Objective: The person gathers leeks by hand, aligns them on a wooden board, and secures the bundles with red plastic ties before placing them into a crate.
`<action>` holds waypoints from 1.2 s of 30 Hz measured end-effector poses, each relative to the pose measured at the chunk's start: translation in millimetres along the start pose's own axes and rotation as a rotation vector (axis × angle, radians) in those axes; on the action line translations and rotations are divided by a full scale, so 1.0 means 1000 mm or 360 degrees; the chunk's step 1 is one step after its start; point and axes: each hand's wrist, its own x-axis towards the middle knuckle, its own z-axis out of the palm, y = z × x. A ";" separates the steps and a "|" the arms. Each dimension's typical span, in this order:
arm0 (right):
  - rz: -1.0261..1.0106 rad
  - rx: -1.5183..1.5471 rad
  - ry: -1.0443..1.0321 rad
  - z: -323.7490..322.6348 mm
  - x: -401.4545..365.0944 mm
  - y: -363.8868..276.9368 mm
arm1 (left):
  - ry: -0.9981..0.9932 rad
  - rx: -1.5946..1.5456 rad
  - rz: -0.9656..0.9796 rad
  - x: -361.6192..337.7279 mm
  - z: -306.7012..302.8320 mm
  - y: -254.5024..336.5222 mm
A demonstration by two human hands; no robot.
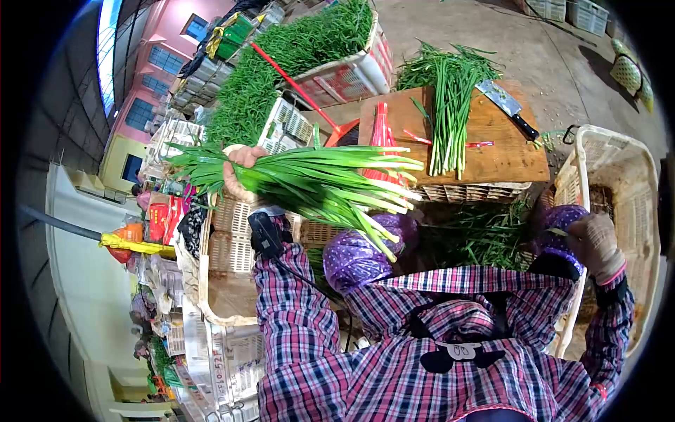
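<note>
My left hand is closed around the leafy part of a bunch of Chinese chives, held out sideways with the pale stem ends pointing right. My right hand, in a light knit glove, is beside my right knee with its fingers curled. A thin greenish sliver shows near those fingertips, too small to name. Ahead, another bunch of chives lies on a wooden board. A cleaver with a black handle rests right of it. Red strips hang over the board's left end.
A white crate stands at my right and another crate at my left. Loose leaves lie between my knees. A large crate heaped with greens stands ahead, near a red-handled dustpan.
</note>
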 end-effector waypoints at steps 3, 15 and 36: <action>-0.0282 0.0316 0.0240 -0.016 0.010 -0.047 | -0.0024 0.0024 -0.0038 0.001 0.002 -0.001; -0.0855 0.1665 0.0382 -0.004 0.049 -0.200 | -0.0174 -0.0208 -0.0278 -0.002 0.020 -0.040; -0.0517 0.1082 0.0762 0.044 0.103 -0.196 | 0.0253 0.0939 0.0304 -0.037 -0.015 -0.068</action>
